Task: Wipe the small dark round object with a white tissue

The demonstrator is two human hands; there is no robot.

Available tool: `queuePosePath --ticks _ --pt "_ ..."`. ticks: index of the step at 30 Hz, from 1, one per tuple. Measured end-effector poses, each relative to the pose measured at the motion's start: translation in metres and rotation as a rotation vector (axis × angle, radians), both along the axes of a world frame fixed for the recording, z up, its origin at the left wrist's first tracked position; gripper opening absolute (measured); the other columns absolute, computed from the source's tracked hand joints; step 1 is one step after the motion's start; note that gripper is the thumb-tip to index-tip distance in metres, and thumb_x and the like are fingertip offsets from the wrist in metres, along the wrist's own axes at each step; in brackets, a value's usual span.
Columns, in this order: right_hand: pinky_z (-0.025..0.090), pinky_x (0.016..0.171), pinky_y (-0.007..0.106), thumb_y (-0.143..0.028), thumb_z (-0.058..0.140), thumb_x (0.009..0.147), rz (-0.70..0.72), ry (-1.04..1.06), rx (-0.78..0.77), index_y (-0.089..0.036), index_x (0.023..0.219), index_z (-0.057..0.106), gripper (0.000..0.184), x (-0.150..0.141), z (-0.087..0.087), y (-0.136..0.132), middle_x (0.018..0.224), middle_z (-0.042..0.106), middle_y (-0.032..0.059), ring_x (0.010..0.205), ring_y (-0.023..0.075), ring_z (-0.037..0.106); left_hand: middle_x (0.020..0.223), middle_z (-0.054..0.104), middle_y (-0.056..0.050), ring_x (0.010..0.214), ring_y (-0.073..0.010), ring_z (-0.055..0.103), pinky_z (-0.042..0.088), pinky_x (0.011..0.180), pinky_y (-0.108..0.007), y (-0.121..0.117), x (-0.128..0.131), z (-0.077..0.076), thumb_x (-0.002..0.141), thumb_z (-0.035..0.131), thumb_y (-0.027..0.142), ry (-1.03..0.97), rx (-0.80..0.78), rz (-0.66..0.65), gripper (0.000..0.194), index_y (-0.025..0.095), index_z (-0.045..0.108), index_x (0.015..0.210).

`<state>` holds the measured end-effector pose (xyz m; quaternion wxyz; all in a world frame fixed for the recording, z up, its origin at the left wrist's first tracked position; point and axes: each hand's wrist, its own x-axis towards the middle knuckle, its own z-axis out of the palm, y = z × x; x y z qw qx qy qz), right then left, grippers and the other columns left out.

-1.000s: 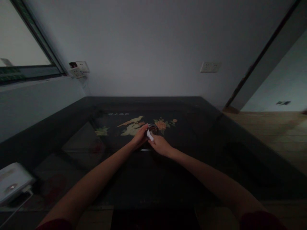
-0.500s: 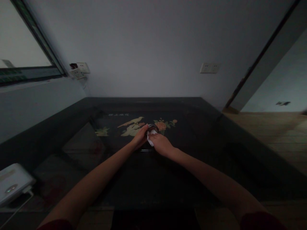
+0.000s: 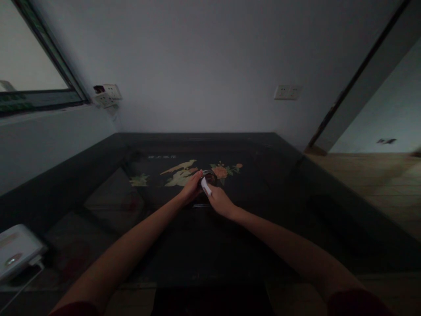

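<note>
A small dark round glass object (image 3: 210, 175) stands on the black table (image 3: 283, 206), over a painted flower-and-bird picture (image 3: 182, 173). My left hand (image 3: 191, 188) is cupped around its left side. My right hand (image 3: 219, 199) pinches a small white tissue (image 3: 205, 186) and presses it against the near side of the glass object. The room is dim, and the hands hide the lower part of the glass object.
A white device (image 3: 15, 252) with a cable lies at the table's near left corner. Wall sockets (image 3: 108, 94) sit by the window at left, another socket plate (image 3: 287, 92) on the back wall. A wooden floor (image 3: 378, 184) opens to the right.
My right hand has shifted the white tissue slightly against the glass object, down and back up. My left hand has stayed in place.
</note>
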<state>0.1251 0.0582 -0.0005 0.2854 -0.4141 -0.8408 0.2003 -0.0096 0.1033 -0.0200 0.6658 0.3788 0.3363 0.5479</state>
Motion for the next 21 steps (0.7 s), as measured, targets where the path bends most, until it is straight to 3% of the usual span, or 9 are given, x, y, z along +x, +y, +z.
queuePosePath --ticks 5,8,11,14,18,21 --pt "0.041 0.093 0.035 -0.006 0.038 0.086 0.092 -0.338 0.207 -0.003 0.123 0.048 0.038 0.007 0.01 -0.002 0.115 0.061 0.0201 0.107 0.0245 0.057 0.092 0.07 -0.008 0.084 -0.0191 0.064 0.049 0.079 -0.031 0.0 0.001 0.001 0.085 0.053 0.035 -0.043 0.001 -0.013 0.028 0.013 0.065 0.096" --pt "0.039 0.098 0.038 -0.007 0.037 0.088 0.108 -0.57 0.389 0.001 0.121 0.05 0.036 0.007 0.013 0.0 0.114 0.061 0.023 0.11 0.026 0.055 0.09 0.07 -0.007 0.082 -0.0175 0.064 0.048 0.079 -0.029 0.001 0.001 0.0 0.084 0.054 0.034 -0.041 -0.013 -0.005 0.027 0.012 0.065 0.095" --pt "0.038 0.099 0.039 -0.006 0.038 0.088 0.057 -0.643 0.471 0.003 0.118 0.053 0.035 0.005 0.012 0.0 0.114 0.061 0.0247 0.111 0.0267 0.055 0.091 0.07 -0.006 0.081 -0.0165 0.063 0.048 0.078 -0.028 0.001 0.001 -0.001 0.083 0.056 0.035 -0.03 -0.022 0.005 0.027 0.013 0.065 0.096" --pt "0.038 0.099 0.04 -0.005 0.038 0.087 0.019 -0.607 0.43 0.003 0.118 0.053 0.035 0.003 0.01 -0.002 0.115 0.06 0.0254 0.112 0.027 0.054 0.092 0.07 -0.007 0.085 -0.0176 0.063 0.047 0.081 -0.029 0.0 0.002 0.002 0.082 0.057 0.036 -0.037 -0.014 0.01 0.028 0.013 0.065 0.097" --pt "0.04 0.095 0.036 -0.004 0.036 0.086 0.01 -0.389 0.168 -0.007 0.117 0.054 0.035 0.004 0.012 -0.006 0.114 0.062 0.0182 0.108 0.0235 0.056 0.094 0.069 -0.01 0.089 -0.021 0.063 0.047 0.082 -0.032 -0.001 0.003 0.004 0.082 0.057 0.038 -0.033 -0.02 -0.01 0.032 0.012 0.065 0.098" --pt "0.044 0.085 0.032 -0.006 0.035 0.086 -0.021 -0.268 0.056 -0.013 0.117 0.054 0.036 0.004 0.01 -0.005 0.107 0.066 0.0129 0.097 0.0214 0.061 0.098 0.069 -0.009 0.09 -0.0214 0.063 0.048 0.08 -0.032 -0.001 0.001 0.002 0.082 0.056 0.041 0.0 -0.004 -0.031 0.033 0.014 0.065 0.1"
